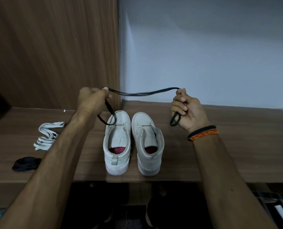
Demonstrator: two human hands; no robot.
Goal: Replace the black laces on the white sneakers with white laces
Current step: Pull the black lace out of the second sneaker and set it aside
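Wood-grain panelling on the left and a pale wall [203, 47] on the right meet in a corner behind a brown bench [236, 146].

Above the bench, a black lace [144, 93] hangs folded into several strands between two raised hands. The left hand [92, 100] pinches one end of the bundle between thumb and fingers [105, 88], closed tight on it, and a loop of the lace drops below those fingers and dangles over the toe of the left sneaker [117, 142]. The right hand [187, 109] is curled shut on the other end, its fingers [180, 92] wrapped round the strands, with a short loop poking out beneath the palm. The span between the two hands sags slightly in the middle.

Directly below and between the hands stand both sneakers, side by side and nearly touching, heels toward the person, toes toward the wall. The right sneaker [148, 142] and the left both show bare eyelets, tongues loose, red insoles visible inside.

Well to the left of the left-hand fingers, white laces [47, 135] lie in a loose folded heap on the bench. Nearer the person from those, partly hidden by the left forearm, sits a second black lace [25, 163] bunched in a small pile. The right wrist carries a black band and an orange band [203, 133].
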